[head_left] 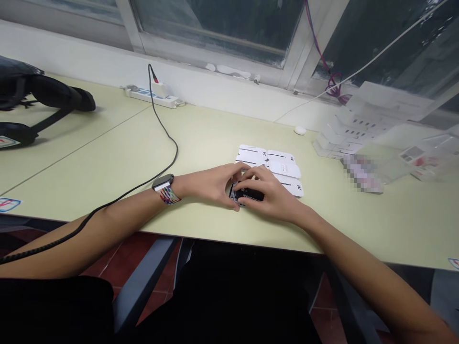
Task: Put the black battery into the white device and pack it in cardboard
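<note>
Pale desk (107,157) lying under left hand (211,184) and right hand (274,198), window (215,24) running beyond them | small black part (250,195), white-lettered, lying between them | both hands pinching it by fingertips.

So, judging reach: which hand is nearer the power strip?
Left. The left hand lies in front and right of the power strip; the right hand sits farther right.

Desk (107,157): smooth pale laminate, matt with a faint sheen.
Cards (283,167): white paper or thin card, matt.
Small black piece (251,195): looks like plastic, slightly glossy.
Watch strap (168,195): woven cloth, many-coloured.
Cable (168,136): black rubbery sheath, matt.
Power strip (154,95): smooth white plastic.
Trays (362,119): clear glossy plastic.
</note>
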{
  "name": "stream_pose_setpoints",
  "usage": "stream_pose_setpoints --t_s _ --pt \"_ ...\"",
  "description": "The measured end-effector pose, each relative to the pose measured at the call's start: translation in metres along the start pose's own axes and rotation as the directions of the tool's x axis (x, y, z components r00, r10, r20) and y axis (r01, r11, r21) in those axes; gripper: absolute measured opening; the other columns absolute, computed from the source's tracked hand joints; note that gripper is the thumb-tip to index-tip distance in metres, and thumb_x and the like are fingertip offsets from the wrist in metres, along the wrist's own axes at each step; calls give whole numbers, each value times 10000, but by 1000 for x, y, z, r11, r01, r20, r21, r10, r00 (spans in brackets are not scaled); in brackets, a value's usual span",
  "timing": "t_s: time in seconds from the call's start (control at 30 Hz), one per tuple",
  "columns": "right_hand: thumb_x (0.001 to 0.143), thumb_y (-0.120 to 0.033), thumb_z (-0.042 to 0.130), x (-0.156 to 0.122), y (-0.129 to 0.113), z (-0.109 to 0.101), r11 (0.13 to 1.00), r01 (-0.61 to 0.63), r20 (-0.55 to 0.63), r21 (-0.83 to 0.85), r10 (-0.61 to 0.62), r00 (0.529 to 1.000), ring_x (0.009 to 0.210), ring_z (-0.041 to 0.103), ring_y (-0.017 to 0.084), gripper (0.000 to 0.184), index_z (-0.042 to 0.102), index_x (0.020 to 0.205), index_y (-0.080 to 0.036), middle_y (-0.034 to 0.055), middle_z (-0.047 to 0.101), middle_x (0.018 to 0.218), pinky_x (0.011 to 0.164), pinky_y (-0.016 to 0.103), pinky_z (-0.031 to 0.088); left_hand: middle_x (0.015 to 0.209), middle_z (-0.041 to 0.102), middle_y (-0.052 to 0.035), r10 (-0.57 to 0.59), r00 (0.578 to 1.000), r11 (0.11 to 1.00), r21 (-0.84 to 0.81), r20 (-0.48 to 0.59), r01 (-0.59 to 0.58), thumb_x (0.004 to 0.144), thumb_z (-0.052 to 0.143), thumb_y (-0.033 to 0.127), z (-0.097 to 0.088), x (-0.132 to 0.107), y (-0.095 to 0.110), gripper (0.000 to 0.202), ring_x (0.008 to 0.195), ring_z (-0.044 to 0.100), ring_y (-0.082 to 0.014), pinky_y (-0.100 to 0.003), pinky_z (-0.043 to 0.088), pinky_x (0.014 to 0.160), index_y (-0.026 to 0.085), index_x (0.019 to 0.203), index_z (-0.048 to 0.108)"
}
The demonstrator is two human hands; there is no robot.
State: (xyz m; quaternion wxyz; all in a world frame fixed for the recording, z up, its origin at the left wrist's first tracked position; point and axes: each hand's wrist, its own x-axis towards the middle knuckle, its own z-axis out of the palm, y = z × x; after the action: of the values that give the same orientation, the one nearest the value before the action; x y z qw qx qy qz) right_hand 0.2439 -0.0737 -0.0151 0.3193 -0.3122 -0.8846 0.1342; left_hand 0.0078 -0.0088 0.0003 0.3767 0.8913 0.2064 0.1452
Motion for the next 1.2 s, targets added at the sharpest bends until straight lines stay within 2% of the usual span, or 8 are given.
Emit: stream_pose_setpoints --t_s 0.13,0.27,0.37,0.6,0.7,0.8,1.0,1.2 --pt "1069 -298 672 -6 -2 0 992 19 76 -126 -10 997 1245 624 297 193 753 1242 -282 85 725 1209 1108 548 505 1215 660 -125 -30 1000 999 12 0 30 792 910 447 2 0 -4 933 1012 673 -274 -367 516 802 218 1557 426" --pt "1079 -213 593 -18 0 -6 966 83 -9 -245 -88 996 1292 627 336 253 701 1303 -257 107 765 1243 1087 584 521 1211 664 -120 -64 998 996 56 -22 65 760 928 524 1 -1 -8 1007 997 660 -275 -370 505 812 220 1577 424" --pt "1029 -166 595 -24 -2 -8 965 78 -131 -250 -113 985 1230 655 346 238 690 1229 -253 139 732 1297 1033 607 562 1203 671 -119 -58 998 997 58 -33 60 754 927 532 1 -1 -9 992 971 658 -269 -363 494 790 222 1568 451" --pt "985 -176 612 -30 -3 -7 988 39 -69 -148 -50 996 1409 569 358 140 712 999 -274 90 701 1432 1115 651 541 1157 683 -102 -69 997 997 38 -32 70 760 930 514 -1 -3 -6 981 973 662 -269 -366 496 796 238 1582 472" --pt "1013 -189 577 -29 0 -8 996 23 -138 -85 -35 990 1302 647 310 242 710 1190 -288 99 712 1397 1081 605 574 1164 683 -97 -66 997 997 41 -27 67 762 929 518 -1 -3 -6 956 971 664 -267 -364 497 799 247 1569 493" --pt "1021 -202 573 -25 -1 -4 992 74 -78 -99 -82 994 1382 613 316 419 627 1433 -256 121 703 1441 1147 608 542 1164 686 -96 -47 999 998 35 -26 48 762 931 501 -1 -3 -6 959 989 668 -269 -367 505 821 245 1571 484" --pt "998 -193 569 -21 -8 8 965 150 83 -215 -135 987 1446 580 353 441 672 1421 -257 93 741 1417 1220 670 464 1159 690 -98 -52 999 998 27 -9 53 778 924 471 -2 -3 -8 951 1010 680 -270 -375 517 846 243 1583 473" --pt "1003 -159 556 -25 11 -8 976 41 -111 -215 -66 992 1322 669 309 410 669 1386 -253 124 726 1389 1114 594 572 1157 680 -92 -64 998 997 48 -10 64 769 932 490 -2 -3 -7 973 979 676 -265 -375 522 830 246 1585 461"
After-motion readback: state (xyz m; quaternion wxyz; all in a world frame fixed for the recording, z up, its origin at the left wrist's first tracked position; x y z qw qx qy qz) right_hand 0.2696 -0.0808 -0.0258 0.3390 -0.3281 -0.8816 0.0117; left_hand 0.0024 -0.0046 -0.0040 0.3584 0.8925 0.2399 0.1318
